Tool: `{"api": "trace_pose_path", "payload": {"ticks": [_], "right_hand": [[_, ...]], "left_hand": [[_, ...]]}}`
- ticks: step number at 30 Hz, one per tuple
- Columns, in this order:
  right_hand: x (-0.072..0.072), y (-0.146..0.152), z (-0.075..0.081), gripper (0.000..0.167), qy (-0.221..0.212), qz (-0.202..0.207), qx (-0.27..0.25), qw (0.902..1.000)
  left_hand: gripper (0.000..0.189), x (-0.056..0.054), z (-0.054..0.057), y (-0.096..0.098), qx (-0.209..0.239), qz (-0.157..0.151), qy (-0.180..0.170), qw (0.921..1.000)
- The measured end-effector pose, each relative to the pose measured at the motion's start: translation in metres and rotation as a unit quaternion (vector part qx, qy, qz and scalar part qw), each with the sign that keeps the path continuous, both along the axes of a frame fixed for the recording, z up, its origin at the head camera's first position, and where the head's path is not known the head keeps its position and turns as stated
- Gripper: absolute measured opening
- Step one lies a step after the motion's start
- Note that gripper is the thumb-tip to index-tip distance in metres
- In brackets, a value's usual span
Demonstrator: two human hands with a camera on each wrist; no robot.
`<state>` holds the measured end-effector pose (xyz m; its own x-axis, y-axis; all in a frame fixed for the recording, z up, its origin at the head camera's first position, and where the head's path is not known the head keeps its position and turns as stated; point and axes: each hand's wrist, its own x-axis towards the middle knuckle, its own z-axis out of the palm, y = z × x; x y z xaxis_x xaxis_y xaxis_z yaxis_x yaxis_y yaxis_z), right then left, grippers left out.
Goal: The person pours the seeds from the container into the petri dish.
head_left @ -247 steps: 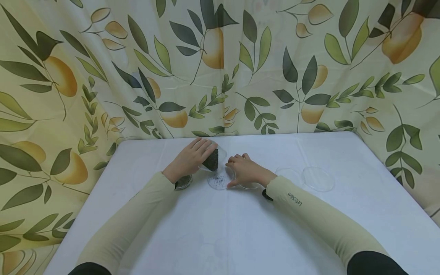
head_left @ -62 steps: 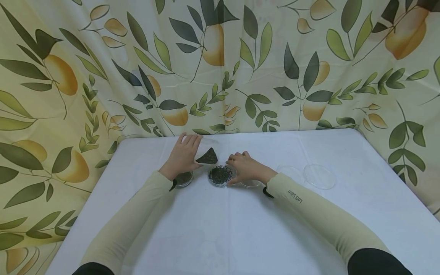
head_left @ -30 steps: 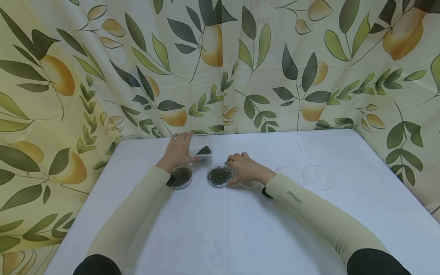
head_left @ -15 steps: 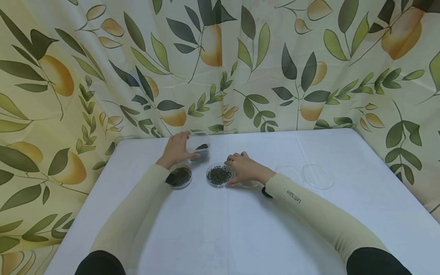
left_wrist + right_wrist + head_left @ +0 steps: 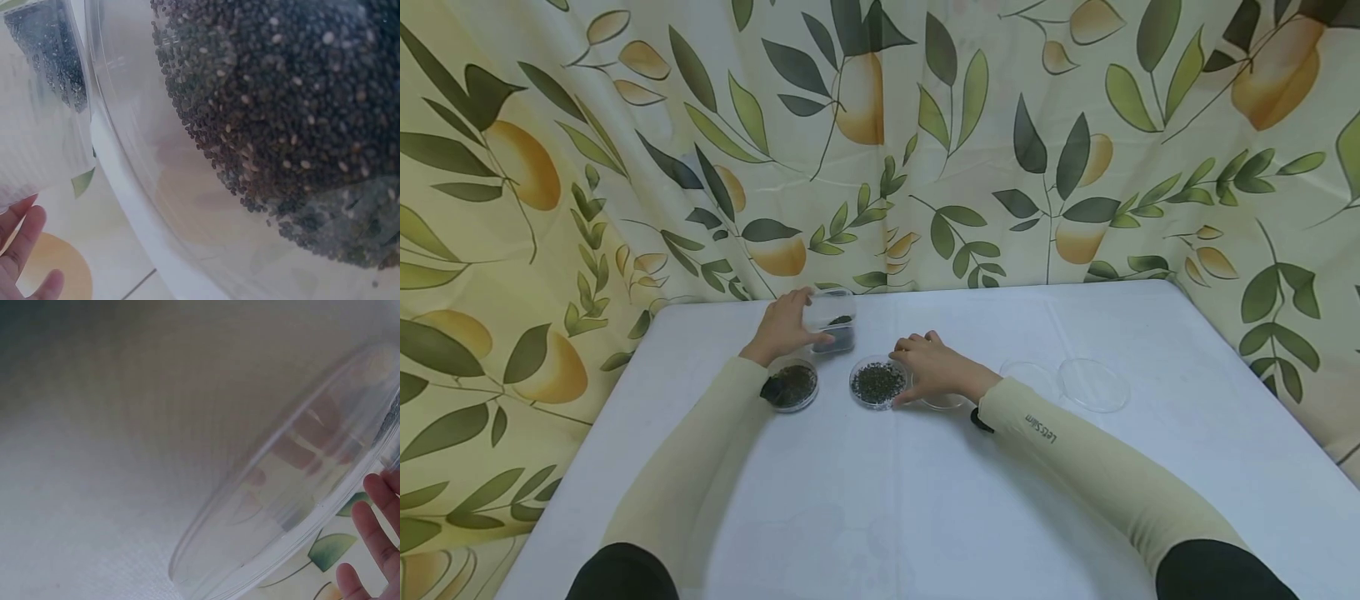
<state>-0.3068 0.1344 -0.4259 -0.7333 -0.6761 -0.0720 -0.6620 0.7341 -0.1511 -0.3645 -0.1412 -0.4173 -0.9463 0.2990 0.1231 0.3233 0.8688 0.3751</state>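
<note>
My left hand (image 5: 782,327) grips the side of a clear plastic tub (image 5: 829,308) at the table's back edge. The tub stands upright, with dark seeds low inside it. My right hand (image 5: 938,367) holds the right rim of the middle petri dish (image 5: 877,383), thumb in front and fingers behind. Small dark seeds with a few pale ones lie across that dish. Another seed-filled petri dish (image 5: 793,386) sits below my left wrist and looms large in the left wrist view. Under my right wrist is a clear dish (image 5: 281,487) without seeds, partly hidden by the hand in the head view.
Two clear round pieces lie to the right, one (image 5: 1094,385) in full view and the other (image 5: 1028,377) partly behind my right sleeve. A white cloth (image 5: 880,500) covers the table. Behind it hangs a fruit-and-leaf patterned curtain (image 5: 955,167).
The tub was tipped over the middle dish, and seeds now cover that dish. My left hand has moved back and left, bringing the tub upright. The right hand has stayed in place.
</note>
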Motion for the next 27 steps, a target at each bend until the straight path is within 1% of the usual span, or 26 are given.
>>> {"api": "trace_pose_path", "payload": {"ticks": [7, 13, 21, 27], "right_hand": [[0.0022, -0.0002, 0.0030, 0.081, -0.007, -0.001, -0.006, 1.0000], [0.0027, -0.0011, 0.0035, 0.081, -0.010, -0.004, -0.005, 0.9999], [0.0034, -0.0019, 0.0046, 0.080, -0.015, -0.003, -0.006, 0.9999], [0.0032, -0.0013, 0.0045, 0.080, -0.011, -0.005, -0.004, 0.9999]], "left_hand": [[0.095, -0.0018, -0.0022, -0.0005, 0.007, 0.005, -0.017, 0.9998], [0.095, -0.0033, -0.0029, -0.0020, 0.013, 0.001, -0.022, 0.9997], [0.093, -0.0081, -0.0062, -0.0060, 0.007, 0.000, -0.028, 0.9996], [0.095, -0.0094, -0.0067, -0.0057, 0.009, 0.002, -0.042, 0.9991]]}}
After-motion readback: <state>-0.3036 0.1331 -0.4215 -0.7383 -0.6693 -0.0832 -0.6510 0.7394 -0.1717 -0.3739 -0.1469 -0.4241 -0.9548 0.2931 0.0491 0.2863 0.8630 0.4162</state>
